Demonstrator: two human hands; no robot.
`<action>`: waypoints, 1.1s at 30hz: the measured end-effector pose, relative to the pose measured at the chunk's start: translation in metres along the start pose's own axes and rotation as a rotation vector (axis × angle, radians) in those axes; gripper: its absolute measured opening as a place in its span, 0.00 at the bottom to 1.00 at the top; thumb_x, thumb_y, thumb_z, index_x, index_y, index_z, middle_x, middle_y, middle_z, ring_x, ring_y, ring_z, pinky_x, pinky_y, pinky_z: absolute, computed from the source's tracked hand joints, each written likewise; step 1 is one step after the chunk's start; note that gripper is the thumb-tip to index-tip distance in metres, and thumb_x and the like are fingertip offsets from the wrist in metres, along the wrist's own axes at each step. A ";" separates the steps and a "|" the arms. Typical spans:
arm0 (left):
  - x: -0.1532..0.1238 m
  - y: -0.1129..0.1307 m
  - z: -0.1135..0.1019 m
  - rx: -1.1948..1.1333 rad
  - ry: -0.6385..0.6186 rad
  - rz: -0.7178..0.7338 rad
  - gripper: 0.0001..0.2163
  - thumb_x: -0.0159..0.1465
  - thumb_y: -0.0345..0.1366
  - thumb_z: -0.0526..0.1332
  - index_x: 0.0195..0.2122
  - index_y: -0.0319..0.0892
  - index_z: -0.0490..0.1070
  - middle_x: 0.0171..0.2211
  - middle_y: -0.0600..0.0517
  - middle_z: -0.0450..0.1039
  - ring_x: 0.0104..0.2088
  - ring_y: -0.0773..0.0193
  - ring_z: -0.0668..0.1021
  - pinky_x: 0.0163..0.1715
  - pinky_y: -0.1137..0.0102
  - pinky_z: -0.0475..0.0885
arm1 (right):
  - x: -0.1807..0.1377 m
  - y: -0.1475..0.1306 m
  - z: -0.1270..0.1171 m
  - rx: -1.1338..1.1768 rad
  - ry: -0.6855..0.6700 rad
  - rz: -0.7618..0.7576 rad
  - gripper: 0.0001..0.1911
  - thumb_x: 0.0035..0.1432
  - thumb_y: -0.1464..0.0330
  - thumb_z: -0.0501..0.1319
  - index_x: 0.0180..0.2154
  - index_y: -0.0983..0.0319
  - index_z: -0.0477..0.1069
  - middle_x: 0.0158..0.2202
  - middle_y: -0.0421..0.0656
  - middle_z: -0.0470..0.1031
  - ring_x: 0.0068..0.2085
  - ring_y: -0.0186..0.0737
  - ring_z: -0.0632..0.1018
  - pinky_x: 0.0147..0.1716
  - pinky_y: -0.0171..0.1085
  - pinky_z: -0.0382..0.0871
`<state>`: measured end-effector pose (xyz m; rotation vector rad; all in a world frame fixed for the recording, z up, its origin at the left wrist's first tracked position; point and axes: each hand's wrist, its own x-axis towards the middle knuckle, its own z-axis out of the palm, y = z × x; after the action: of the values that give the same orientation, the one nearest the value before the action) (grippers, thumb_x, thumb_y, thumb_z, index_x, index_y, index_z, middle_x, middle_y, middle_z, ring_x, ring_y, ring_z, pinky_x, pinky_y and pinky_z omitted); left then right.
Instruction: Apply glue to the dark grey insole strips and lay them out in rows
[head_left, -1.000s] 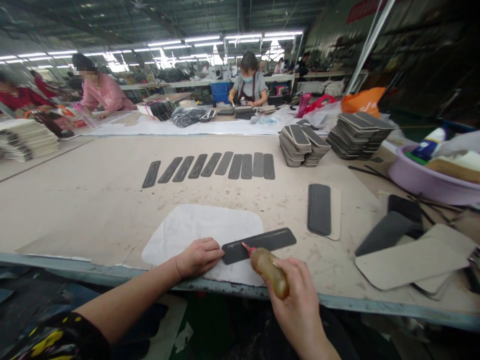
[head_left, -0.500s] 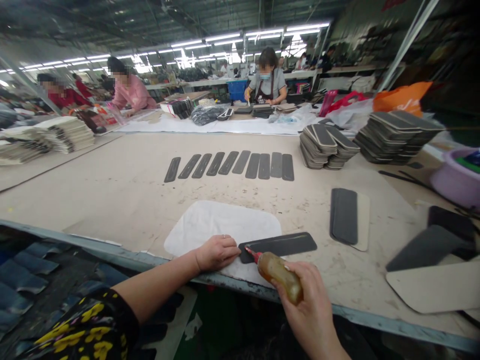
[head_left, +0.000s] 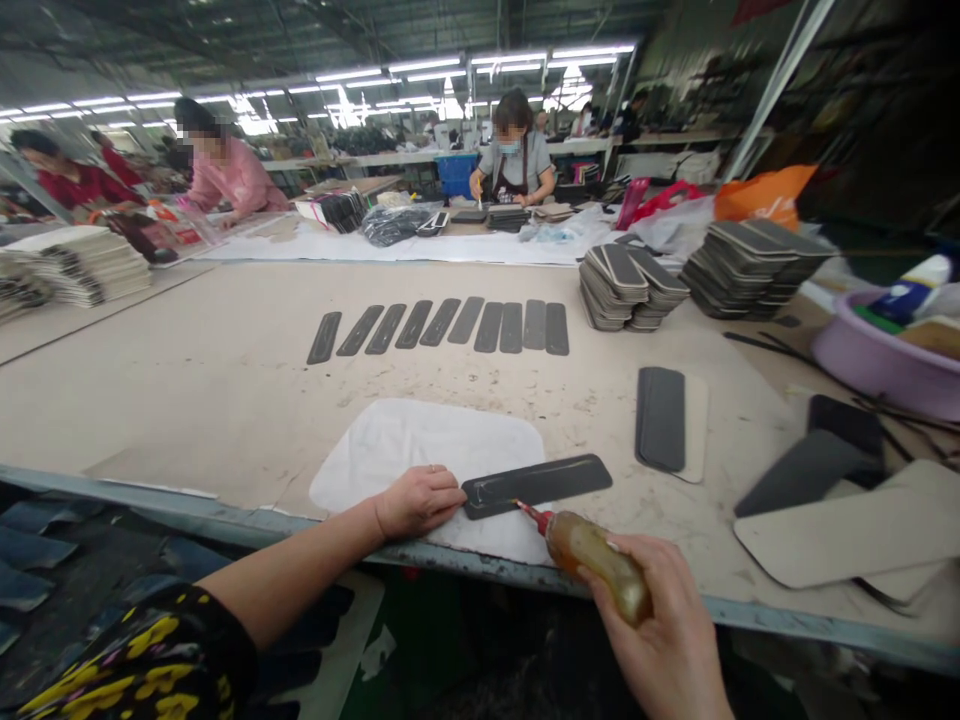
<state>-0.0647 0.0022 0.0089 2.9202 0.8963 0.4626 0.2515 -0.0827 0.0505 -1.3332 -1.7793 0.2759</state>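
Note:
My right hand [head_left: 664, 610] is wrapped round a squeeze bottle [head_left: 600, 565] of amber liquid, likely glue, tilted with its red nozzle pointing left. The nozzle tip is at the lower edge of a long dark grey panel [head_left: 547, 482] with rounded corners. A thin glossy line runs along the panel's left end and upper side. At that left end, my left hand [head_left: 424, 500] is closed with its fingertips on the panel; the thumb is hidden. Beneath the panel's left part lies a white rounded sheet [head_left: 420, 440], reaching the table's front edge.
A row of several dark panels [head_left: 439, 328] lies mid-table. Right of it stand stacked panels [head_left: 619, 290], a small pile [head_left: 661, 420], loose beige pieces [head_left: 847, 530] and a purple basin [head_left: 885, 350]. A co-worker [head_left: 514, 150] sits across the table.
The bottle's nozzle has moved from the panel's left end rightward along its lower edge. My left hand stays at the panel's end. The whole view has shifted slightly.

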 end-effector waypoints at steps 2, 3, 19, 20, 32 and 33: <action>0.000 0.000 0.000 -0.012 0.009 0.001 0.10 0.66 0.31 0.51 0.38 0.40 0.71 0.28 0.49 0.69 0.30 0.65 0.71 0.34 0.70 0.69 | -0.001 0.007 -0.007 -0.049 0.039 -0.005 0.12 0.59 0.63 0.60 0.43 0.60 0.66 0.39 0.47 0.68 0.40 0.46 0.72 0.39 0.44 0.69; 0.000 0.000 -0.001 -0.020 0.015 0.002 0.10 0.66 0.31 0.51 0.38 0.40 0.72 0.28 0.49 0.69 0.30 0.65 0.71 0.34 0.70 0.69 | -0.001 0.010 -0.010 -0.078 0.060 -0.006 0.13 0.59 0.63 0.60 0.44 0.60 0.66 0.39 0.47 0.68 0.40 0.46 0.72 0.39 0.45 0.69; 0.002 0.001 -0.001 -0.051 0.042 0.002 0.08 0.65 0.29 0.53 0.39 0.39 0.72 0.29 0.49 0.69 0.31 0.65 0.72 0.34 0.71 0.69 | -0.014 0.007 -0.004 -0.136 0.115 0.021 0.15 0.58 0.68 0.60 0.48 0.59 0.65 0.43 0.49 0.64 0.42 0.45 0.71 0.39 0.44 0.71; 0.002 0.002 -0.001 -0.050 0.042 0.001 0.08 0.65 0.29 0.53 0.38 0.39 0.72 0.29 0.49 0.69 0.31 0.65 0.72 0.33 0.71 0.69 | -0.015 0.001 0.001 -0.088 0.084 0.021 0.15 0.58 0.69 0.60 0.47 0.60 0.65 0.43 0.49 0.63 0.42 0.44 0.71 0.38 0.43 0.71; 0.001 0.003 0.000 0.017 0.050 0.006 0.08 0.65 0.31 0.53 0.39 0.39 0.72 0.29 0.49 0.70 0.30 0.65 0.72 0.31 0.71 0.69 | -0.002 -0.020 0.038 0.125 0.007 -0.014 0.14 0.58 0.68 0.61 0.47 0.60 0.65 0.42 0.47 0.64 0.44 0.44 0.70 0.41 0.42 0.69; 0.001 0.003 0.000 0.020 0.053 0.004 0.08 0.65 0.31 0.54 0.39 0.39 0.72 0.29 0.49 0.70 0.30 0.65 0.72 0.31 0.71 0.69 | 0.000 -0.021 0.040 0.131 -0.012 0.000 0.14 0.59 0.68 0.61 0.47 0.59 0.64 0.42 0.47 0.64 0.44 0.44 0.70 0.42 0.43 0.69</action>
<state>-0.0619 0.0004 0.0096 2.9419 0.9063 0.5364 0.2077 -0.0788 0.0394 -1.2404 -1.7406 0.3945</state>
